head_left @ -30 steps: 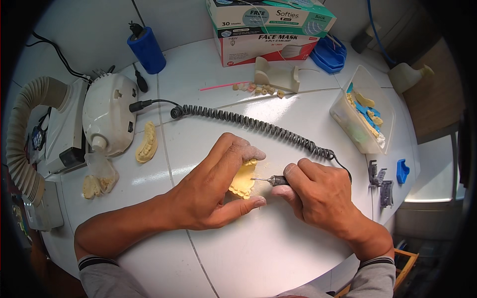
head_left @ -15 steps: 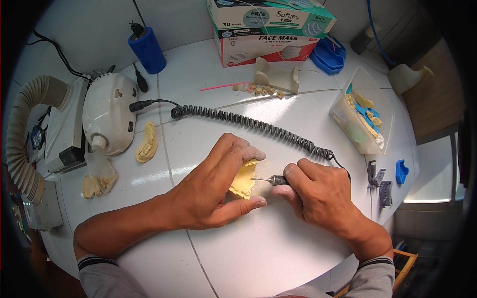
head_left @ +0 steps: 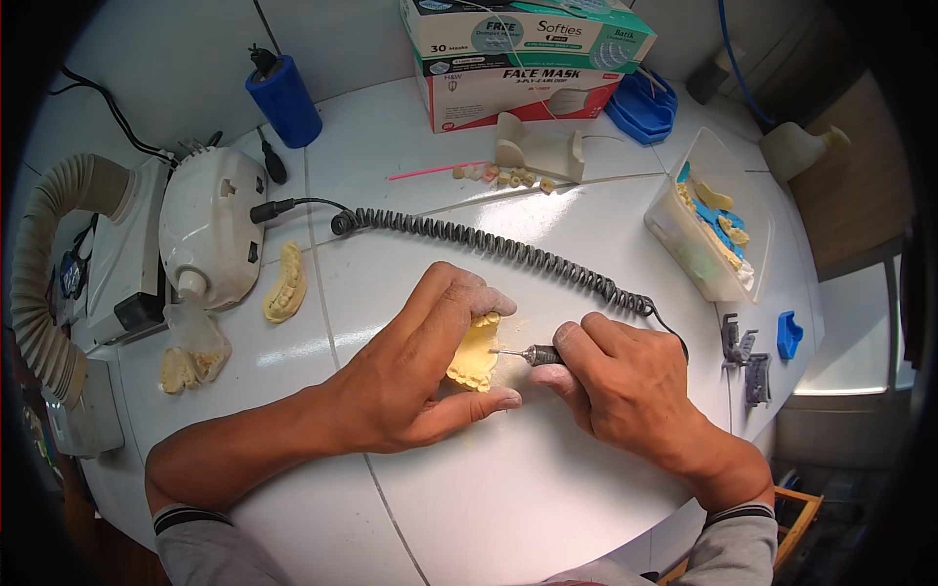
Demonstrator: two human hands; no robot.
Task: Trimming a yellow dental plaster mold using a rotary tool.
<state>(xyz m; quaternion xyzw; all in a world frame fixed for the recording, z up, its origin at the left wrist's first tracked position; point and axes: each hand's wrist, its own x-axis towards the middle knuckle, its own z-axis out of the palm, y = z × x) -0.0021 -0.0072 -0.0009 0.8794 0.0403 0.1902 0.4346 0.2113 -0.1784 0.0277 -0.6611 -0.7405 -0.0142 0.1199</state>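
Note:
In the middle of the table, my left hand is closed round a pale yellow plaster dental model, with the thumb at its near edge and dusty fingers at its far edge. My right hand grips a dark handpiece, a rotary grinder with a thin metal bur. The bur's tip meets the right side of the model, as far as I can tell. Yellow dust lies on the tabletop around the model. A coiled black cord runs from the handpiece to a white control unit on the left.
Left stand a ribbed hose, a yellow dental cast and a bag with plaster pieces. Face mask boxes and a beige holder are at the back. To the right sit a clear plastic tub and grey articulator parts.
The view has shifted very slightly. Both hands keep nearly the same position, with the bur still against the model.

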